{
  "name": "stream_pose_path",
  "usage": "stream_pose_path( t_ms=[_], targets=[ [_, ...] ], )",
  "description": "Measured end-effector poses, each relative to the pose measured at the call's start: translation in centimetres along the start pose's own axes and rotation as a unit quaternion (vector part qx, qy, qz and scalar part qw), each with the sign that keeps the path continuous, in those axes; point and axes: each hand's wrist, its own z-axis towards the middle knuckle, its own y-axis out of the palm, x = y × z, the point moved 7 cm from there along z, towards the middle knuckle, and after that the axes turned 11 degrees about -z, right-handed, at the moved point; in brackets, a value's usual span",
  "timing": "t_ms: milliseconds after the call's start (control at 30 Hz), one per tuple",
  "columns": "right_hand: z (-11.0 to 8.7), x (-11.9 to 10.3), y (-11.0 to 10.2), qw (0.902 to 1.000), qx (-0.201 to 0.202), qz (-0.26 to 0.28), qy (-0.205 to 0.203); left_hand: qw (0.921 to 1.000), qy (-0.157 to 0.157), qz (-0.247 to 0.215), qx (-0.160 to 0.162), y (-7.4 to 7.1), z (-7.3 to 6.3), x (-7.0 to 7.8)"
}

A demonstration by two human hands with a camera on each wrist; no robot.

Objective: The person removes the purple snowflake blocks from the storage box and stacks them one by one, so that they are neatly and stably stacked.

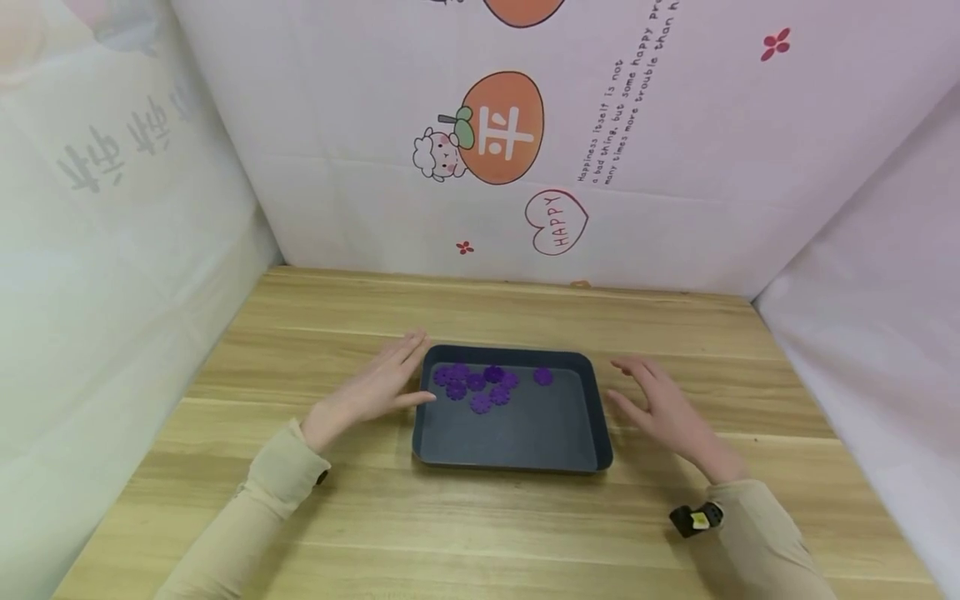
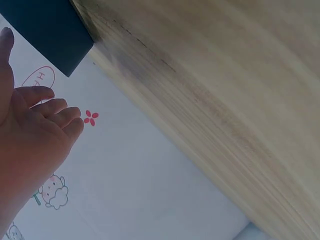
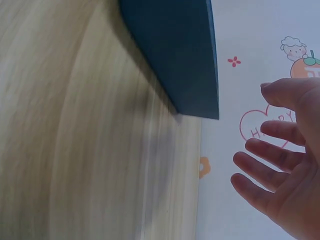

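1. Nearest were two beige fabric sleeves; at the right cuff there was a small black device with a yellow mark.
2. The left hand was beside the left side of the tray, its fingers extended and the thumb spread apart. The thumb tip overlapped the tray's edge in the head view, but whether it touched, I cannot tell.
3. The right hand was just beside the opposite side, not touching, with fingers loosely bent and parted; it held nothing.
4. Between both hands, a dark blue-grey rectangular tray with raised walls stood flat on the pale wood-grain tabletop.
5. Inside, toward its far side, lay a cluster of purple, thin, notched discs, mostly at the left; one separate purple disc lay farther right.
6. In my judgement, the discs were already in the tray, while neither hand had a firm grip yet; how much remained, I cannot tell.
7. Farthest hung a white printed cloth.
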Motion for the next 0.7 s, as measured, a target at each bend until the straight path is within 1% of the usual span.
stream_pose_path(
  t_ms=[133,267,400,500,700],
  targets=[
    [0.4,-0.3,-0.1,0.9996,-0.009,0.024,0.012,0.9999,0.004,-0.003,-0.009,0.4,0.3,0.2],
    [1.2,-0.6,0.1,0.9983,-0.021,0.048,0.024,0.9999,0.009,-0.004,-0.011,0.4,0.5,0.4],
    [1.8,-0.8,0.7,0.9951,-0.041,0.082,0.039,0.9998,0.013,-0.007,-0.011,0.3,0.7,0.5],
    [2.1,-0.9,1.2,0.9913,-0.057,0.109,0.047,0.9998,0.018,0.001,-0.013,0.4,0.8,0.6],
    [2.5,-1.3,1.8,0.9861,-0.076,0.136,0.058,0.9995,0.025,0.012,-0.012,0.7,1.0,0.5]
  ],
)
